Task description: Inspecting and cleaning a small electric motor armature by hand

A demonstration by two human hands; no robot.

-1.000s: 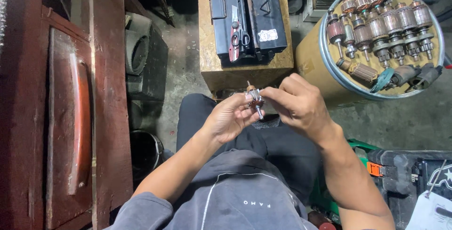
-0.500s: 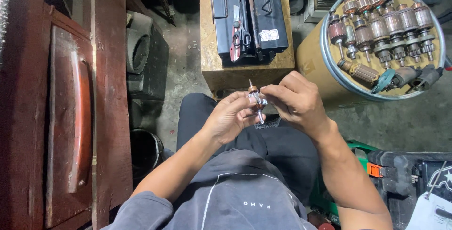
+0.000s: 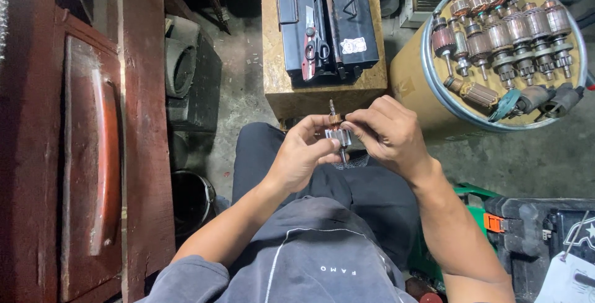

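Just in front of the wooden block, over the lap: small motor armature, shaft roughly upright. Left hand and right hand both pinch it, fingers closed on its core, apparently equally near.

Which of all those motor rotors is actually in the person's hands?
The small armature over the lap, pinched between left hand and right hand; the others lie on the drum lid.
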